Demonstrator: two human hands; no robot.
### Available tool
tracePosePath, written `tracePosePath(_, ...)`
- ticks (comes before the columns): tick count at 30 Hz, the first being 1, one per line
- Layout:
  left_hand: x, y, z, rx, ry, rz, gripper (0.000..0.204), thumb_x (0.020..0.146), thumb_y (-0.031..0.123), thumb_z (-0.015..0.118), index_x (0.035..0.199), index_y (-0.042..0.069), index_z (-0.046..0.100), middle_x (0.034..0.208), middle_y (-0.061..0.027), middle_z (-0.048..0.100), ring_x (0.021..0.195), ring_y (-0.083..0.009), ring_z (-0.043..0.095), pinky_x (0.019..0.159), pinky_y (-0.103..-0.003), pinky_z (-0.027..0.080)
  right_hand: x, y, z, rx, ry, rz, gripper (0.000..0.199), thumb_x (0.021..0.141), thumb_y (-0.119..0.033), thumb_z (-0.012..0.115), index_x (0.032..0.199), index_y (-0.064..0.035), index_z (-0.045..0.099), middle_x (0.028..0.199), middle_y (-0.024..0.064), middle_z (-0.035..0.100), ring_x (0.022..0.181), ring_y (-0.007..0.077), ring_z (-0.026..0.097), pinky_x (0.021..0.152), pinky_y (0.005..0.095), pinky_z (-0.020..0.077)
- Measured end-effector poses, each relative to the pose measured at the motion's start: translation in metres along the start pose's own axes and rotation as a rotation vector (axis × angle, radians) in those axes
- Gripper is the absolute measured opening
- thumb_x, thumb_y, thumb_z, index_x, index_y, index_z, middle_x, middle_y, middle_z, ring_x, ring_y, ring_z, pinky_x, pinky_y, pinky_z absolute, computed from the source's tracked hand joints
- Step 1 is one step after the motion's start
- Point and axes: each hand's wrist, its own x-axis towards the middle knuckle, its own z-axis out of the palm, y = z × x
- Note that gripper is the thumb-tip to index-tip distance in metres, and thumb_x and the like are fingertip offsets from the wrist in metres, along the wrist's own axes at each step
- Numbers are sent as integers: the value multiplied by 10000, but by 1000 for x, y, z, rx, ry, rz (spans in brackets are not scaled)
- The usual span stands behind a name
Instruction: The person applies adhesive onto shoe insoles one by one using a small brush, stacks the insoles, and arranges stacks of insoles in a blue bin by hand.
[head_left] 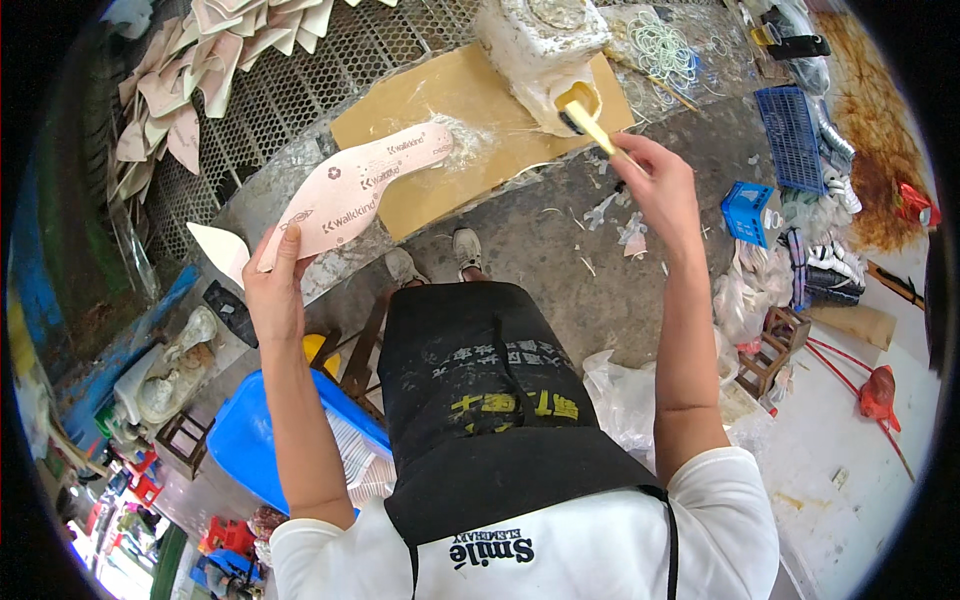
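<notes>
My left hand (274, 282) grips the heel or toe end of a flat pale pink shoe insole (340, 195), thumb on its printed face. A white pointed piece (220, 248) sticks out beside that hand; whether it is held too I cannot tell. In my right hand (658, 185), fingers pinch the pale yellow handle of a brush (592, 128). Its dark bristles are at the yellowish mouth of a white-caked container (535, 62), probably a glue pot. Under the insole's far end lies a tan board (400, 112) with whitish smears.
Many insole pieces (210, 60) are heaped on metal mesh (330, 75) at the far left. Green string (665, 55) lies tangled beyond the container. A blue bin (245, 430) stands near my left arm. At right are a blue basket (790, 135) and a blue box (748, 213).
</notes>
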Motion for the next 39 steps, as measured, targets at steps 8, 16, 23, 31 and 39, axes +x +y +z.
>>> tracePosePath(8,6,11,-3,-241,-26,3,360,944,134,685,1232,-71,615,1105,-135,699,944,-201,705,809,-330,598,-40,-21,26,397,-272,89,275,910,-174,699,1167,-76,713,754,-13,641,657,57,520,622,245,451)
tracePosePath(16,-2,31,11,-4,-96,91,288,878,81,734,1144,-27,705,994,-65,727,875,-108,665,799,-251,535,-31,-158,55,373,-262,-390,275,855,-117,708,1127,-82,717,822,71,666,731,211,628,670,330,495)
tracePosePath(23,-4,36,4,104,-120,136,267,874,79,737,1118,-28,720,972,-71,736,876,-107,667,811,-245,526,-23,-148,51,87,-219,-424,249,847,-76,696,1094,-68,722,852,84,669,740,188,624,685,291,485)
tracePosePath(31,5,26,-10,161,-132,182,276,861,94,761,1117,-5,730,965,-59,736,876,-110,656,810,-259,514,-18,-113,82,239,-290,-333,253,856,-141,703,1100,-83,736,925,87,700,775,193,641,739,298,502)
tracePosePath(39,10,12,-19,95,-147,174,273,867,94,753,1119,-7,727,983,-60,730,895,-115,647,814,-269,507,-38,-118,87,520,-406,-138,278,861,-182,697,1131,-127,726,980,181,703,900,365,676,805,422,532)
